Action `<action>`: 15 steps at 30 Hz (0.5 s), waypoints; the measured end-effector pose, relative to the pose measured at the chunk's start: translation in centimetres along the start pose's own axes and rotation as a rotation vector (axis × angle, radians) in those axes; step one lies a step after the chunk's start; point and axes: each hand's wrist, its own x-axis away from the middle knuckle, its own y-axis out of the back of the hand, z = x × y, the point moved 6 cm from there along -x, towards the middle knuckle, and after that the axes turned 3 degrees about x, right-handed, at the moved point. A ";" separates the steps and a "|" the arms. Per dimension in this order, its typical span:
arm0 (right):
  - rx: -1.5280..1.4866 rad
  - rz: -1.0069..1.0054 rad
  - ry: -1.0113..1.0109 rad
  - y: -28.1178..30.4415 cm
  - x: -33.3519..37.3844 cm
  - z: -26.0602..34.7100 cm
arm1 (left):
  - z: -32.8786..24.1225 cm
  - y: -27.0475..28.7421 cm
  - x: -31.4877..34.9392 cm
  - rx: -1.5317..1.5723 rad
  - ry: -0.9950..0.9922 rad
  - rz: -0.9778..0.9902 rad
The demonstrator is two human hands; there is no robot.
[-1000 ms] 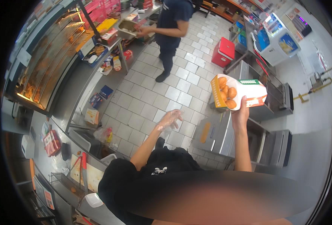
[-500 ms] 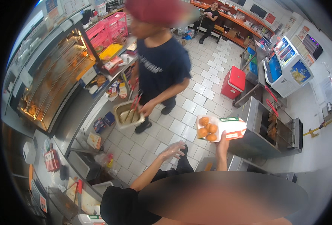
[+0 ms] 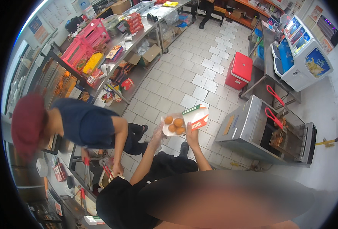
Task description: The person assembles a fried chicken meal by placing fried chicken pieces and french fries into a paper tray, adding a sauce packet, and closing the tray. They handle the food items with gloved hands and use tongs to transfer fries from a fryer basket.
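An open paper food box [image 3: 200,114], white inside with green and orange print, is held out in front of me with its lid folded back. Several round brown fried balls [image 3: 178,122] sit in its tray half. My right hand [image 3: 192,138], bare, grips the box at the near edge by the fold, thumb on top. On the tray's left side, my left hand [image 3: 157,135] in a clear plastic glove holds the edge; its fingers are partly hidden.
Close on my left, a person in a maroon cap and navy shirt [image 3: 87,120] bends toward the counter with a metal pan [image 3: 103,178] and red-handled tongs. A fryer [image 3: 234,128] with red-handled baskets stands right. Beyond are a red cooler [image 3: 239,70] and a white drink machine [image 3: 314,65].
The box has moved left, and my gloved left hand has come up to its left side. The co-worker has gone from in front of me to the left counter, carrying the pan.
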 end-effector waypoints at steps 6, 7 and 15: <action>0.010 0.331 -0.161 -5.7 -5.3 -3.1 | -3.5 1.0 -2.7 0.242 -0.094 -0.171; 0.029 0.306 0.036 -6.8 -6.5 -2.0 | -4.1 1.8 -3.2 0.266 -0.115 -0.205; 0.185 0.697 0.167 -17.2 -14.2 -1.5 | -7.9 11.0 -10.2 0.406 -0.239 -0.322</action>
